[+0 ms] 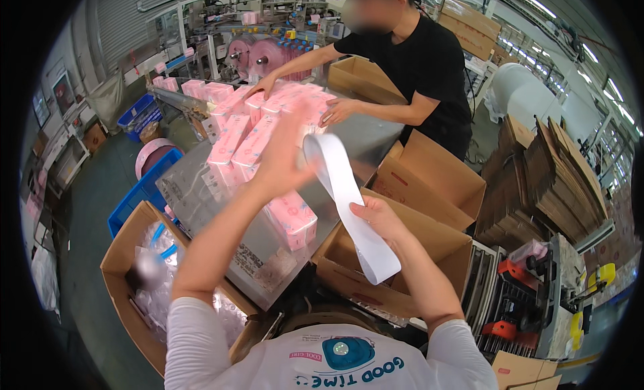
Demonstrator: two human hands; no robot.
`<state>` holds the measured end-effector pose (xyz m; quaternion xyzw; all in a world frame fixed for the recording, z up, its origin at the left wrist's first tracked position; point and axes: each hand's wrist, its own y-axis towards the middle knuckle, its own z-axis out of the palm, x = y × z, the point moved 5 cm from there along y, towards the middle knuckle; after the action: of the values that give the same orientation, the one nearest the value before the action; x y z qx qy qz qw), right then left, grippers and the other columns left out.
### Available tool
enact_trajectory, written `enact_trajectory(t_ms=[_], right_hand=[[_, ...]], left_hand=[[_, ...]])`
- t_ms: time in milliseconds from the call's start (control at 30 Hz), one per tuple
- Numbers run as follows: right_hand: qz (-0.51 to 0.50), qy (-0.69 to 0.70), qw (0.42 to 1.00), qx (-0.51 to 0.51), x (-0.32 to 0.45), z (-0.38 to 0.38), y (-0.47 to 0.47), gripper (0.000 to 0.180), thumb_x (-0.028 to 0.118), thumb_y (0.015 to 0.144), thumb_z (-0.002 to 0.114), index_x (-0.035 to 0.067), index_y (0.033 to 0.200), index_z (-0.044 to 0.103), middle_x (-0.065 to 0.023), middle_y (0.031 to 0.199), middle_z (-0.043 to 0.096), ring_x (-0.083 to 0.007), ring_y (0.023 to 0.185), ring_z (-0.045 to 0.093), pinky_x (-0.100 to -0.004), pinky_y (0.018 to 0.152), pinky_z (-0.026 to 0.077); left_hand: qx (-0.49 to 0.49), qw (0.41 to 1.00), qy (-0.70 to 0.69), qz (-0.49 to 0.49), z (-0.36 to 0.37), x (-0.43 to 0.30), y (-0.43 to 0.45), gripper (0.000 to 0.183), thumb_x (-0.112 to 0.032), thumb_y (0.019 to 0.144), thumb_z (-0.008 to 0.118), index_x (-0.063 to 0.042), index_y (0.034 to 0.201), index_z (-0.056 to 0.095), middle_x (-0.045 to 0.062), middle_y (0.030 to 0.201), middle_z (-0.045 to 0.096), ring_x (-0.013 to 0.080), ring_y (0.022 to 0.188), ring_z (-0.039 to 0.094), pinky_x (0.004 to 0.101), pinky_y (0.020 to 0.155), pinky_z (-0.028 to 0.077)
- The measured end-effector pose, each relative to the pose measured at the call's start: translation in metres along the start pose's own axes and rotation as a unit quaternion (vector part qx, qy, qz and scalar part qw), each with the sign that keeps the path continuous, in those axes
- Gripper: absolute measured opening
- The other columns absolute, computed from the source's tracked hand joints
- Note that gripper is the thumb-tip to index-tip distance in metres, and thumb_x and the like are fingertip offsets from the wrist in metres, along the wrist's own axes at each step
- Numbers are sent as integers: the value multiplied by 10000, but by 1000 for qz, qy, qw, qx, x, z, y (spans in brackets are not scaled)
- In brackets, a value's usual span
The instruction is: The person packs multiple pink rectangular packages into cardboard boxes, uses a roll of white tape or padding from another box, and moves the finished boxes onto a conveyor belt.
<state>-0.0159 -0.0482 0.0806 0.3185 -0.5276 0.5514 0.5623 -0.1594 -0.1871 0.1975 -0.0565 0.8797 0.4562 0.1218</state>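
Observation:
A long loop of wide white strip [347,189] is pinched in my right hand [380,219], on its lower right side. My left hand [284,161], blurred and with its fingers apart, is raised over the packs beside the strip's upper end; whether it touches the strip I cannot tell. Pink printed soft packs [254,143] lie in rows on the metal table [191,189], and a nearer pink pack [292,216] lies below my left hand. Across the table a co-worker in a black shirt [432,63] has both hands on the far packs.
Open cardboard boxes [427,178] stand right of the table, with flattened cartons [543,184] beyond. At left are a blue crate [136,194] and a cardboard box [118,269] of clear plastic bags. A carton-sealing machine [523,284] is at lower right; a conveyor [176,101] runs behind.

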Motion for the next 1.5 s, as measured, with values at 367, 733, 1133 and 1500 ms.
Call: enact_trajectory(t_ms=[367, 733, 1133, 1500], right_hand=[[-147, -100, 984, 6, 29, 10, -3, 207, 146, 873, 614, 33, 1030, 539, -16, 901, 586, -82, 767, 570, -242, 660, 481], [-104, -132, 973, 159, -75, 112, 15, 460, 148, 940, 459, 8, 1357, 325, -87, 1187, 500, -132, 1035, 500, -269, 883, 421], [352, -131, 776, 507, -250, 175, -114, 403, 123, 903, 555, 9, 1267, 425, -72, 1150, 548, -133, 1033, 534, -301, 886, 447], [411, -251, 722, 496, -456, 251, -185, 429, 147, 858, 608, 11, 1233, 450, -71, 1099, 575, -139, 967, 562, -296, 840, 465]], left_hand=[[214, 907, -246, -266, 59, -3, -40, 246, -87, 849, 505, -49, 1091, 529, 110, 972, 632, 250, 858, 622, 343, 721, 498], [-285, 806, -211, -474, 35, -53, -222, 364, -264, 859, 560, -13, 1122, 539, 129, 1134, 550, 288, 1069, 480, 376, 968, 336], [-570, 512, -269, -583, 16, -213, -438, 234, -207, 900, 584, -25, 1043, 555, 39, 945, 625, 116, 824, 594, 267, 732, 489], [-612, 376, -365, -592, 12, -272, -658, 399, -201, 839, 651, -19, 1158, 496, 86, 1000, 605, 159, 913, 585, 290, 788, 484]])
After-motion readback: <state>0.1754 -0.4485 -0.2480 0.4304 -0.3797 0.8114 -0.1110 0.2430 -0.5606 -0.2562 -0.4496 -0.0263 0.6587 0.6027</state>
